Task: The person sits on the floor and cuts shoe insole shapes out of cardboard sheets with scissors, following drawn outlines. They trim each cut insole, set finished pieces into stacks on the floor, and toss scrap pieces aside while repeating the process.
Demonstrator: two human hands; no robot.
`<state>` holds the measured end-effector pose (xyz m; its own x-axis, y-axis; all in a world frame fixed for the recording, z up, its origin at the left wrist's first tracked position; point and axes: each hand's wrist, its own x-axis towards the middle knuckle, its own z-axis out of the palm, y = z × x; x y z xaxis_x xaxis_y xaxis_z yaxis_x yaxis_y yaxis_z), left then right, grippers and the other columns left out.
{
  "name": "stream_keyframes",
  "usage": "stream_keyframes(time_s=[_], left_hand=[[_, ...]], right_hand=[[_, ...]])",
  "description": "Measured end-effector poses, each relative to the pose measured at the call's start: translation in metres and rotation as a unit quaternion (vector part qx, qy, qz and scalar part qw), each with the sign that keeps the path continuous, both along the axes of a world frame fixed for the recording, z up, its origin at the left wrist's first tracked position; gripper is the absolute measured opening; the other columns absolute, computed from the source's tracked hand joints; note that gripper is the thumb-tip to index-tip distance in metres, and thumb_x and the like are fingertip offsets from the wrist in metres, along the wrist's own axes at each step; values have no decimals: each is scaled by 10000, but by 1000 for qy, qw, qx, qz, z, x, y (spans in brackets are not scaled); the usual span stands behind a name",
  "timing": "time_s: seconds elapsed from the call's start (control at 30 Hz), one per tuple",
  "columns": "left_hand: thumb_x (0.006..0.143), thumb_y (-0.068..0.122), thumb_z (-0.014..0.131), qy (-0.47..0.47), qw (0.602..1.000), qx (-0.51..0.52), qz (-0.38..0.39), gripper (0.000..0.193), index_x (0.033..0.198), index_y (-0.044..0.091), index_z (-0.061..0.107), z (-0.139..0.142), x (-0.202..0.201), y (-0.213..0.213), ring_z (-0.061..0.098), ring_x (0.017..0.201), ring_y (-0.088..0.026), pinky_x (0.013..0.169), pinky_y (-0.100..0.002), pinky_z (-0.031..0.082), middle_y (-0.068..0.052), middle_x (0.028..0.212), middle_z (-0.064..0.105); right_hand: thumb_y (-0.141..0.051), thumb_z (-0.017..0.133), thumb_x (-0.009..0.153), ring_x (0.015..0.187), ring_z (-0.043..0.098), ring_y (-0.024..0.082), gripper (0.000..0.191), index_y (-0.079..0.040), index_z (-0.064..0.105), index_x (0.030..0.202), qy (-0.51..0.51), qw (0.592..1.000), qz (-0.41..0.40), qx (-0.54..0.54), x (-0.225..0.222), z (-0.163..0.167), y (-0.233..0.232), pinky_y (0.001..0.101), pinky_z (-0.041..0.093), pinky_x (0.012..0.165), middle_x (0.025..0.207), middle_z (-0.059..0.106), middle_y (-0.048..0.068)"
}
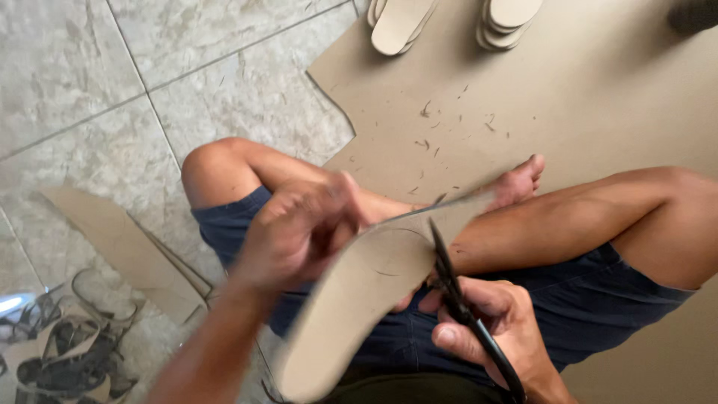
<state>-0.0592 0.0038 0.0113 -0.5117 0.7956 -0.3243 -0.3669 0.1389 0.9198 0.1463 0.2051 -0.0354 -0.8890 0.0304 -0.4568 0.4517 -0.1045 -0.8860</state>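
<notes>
- The sole-shaped board piece (351, 307) sits over my lap, held up between both hands, its rounded end toward the camera and its far end still joined to a strip of uncut board near my foot.
- I judge it light and fairly stiff, thin like pressed card: it bows a little under my grip, so it likely creases if bent hard. Best held near the edge beside the cut line, as it is now.
- My left hand (299, 232) is clenched on the upper edge of the piece, fingers curled over it.
- My right hand (493, 329) is closed around the handles of the black scissors (456, 292); the blades meet the board edge at the curved pencil outline. I cannot tell how far apart the blades stand.
- Under my crossed legs lies a large tan board sheet (598, 90), dotted with small trimmings (430, 142).
- Two stacks of cut soles (400, 22) rest at the sheet's far edge, well apart from my hands.
- Offcut strips (123, 243) lie on the tiled floor (90, 82) to my left, with a heap of black strapped sandals (67, 352) near them.
- My own knees crowd the scissors' swing more than anything else.
</notes>
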Motion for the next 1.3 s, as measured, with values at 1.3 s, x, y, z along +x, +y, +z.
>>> stream_keyframes(time_s=[1.3], left_hand=[[1021, 203, 618, 21, 981, -50, 189, 245, 1086, 5, 746, -27, 93, 0, 630, 614, -71, 554, -216, 499, -13, 723, 705]], right_hand=[[-721, 809, 723, 684, 492, 68, 760, -3, 695, 946, 53, 997, -38, -28, 0, -12, -6, 255, 360, 560, 776, 586, -38]])
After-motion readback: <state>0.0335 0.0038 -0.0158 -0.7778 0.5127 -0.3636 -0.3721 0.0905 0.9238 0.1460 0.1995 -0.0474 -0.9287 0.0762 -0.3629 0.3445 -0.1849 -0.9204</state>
